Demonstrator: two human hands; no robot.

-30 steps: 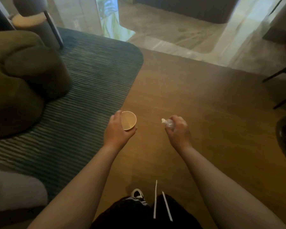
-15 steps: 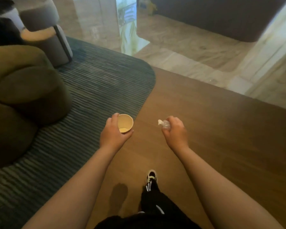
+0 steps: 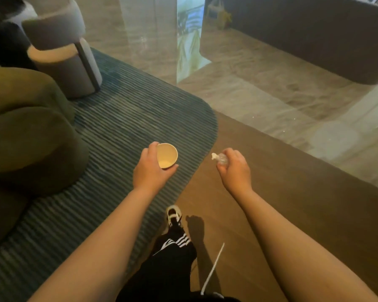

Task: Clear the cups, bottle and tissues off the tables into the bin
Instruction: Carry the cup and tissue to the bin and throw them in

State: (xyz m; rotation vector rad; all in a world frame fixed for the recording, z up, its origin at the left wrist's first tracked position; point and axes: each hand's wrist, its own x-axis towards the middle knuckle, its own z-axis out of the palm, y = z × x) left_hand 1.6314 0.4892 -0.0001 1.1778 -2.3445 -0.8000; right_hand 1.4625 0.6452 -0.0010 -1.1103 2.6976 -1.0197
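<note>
My left hand (image 3: 150, 168) grips a tan paper cup (image 3: 166, 155), held upright with its mouth open to the camera, above the rounded corner of the rug. My right hand (image 3: 234, 168) is closed around a clear plastic bottle (image 3: 220, 158); only its neck and white cap end stick out to the left of my fingers. Both hands hang at about waist height, roughly a hand's width apart. No bin and no tissues are in view.
A striped dark blue-grey rug (image 3: 122, 118) covers the left floor; brown wood floor (image 3: 292, 192) lies to the right. An olive armchair (image 3: 24, 136) stands at left, a grey stool (image 3: 61, 51) behind it. A dark sofa (image 3: 314, 33) sits far right on pale stone floor.
I have walked forward and the view has swung left: rug, armchair and stool have come closer. My foot has stepped forward. Both hands keep the same grip on cup and bottle.
</note>
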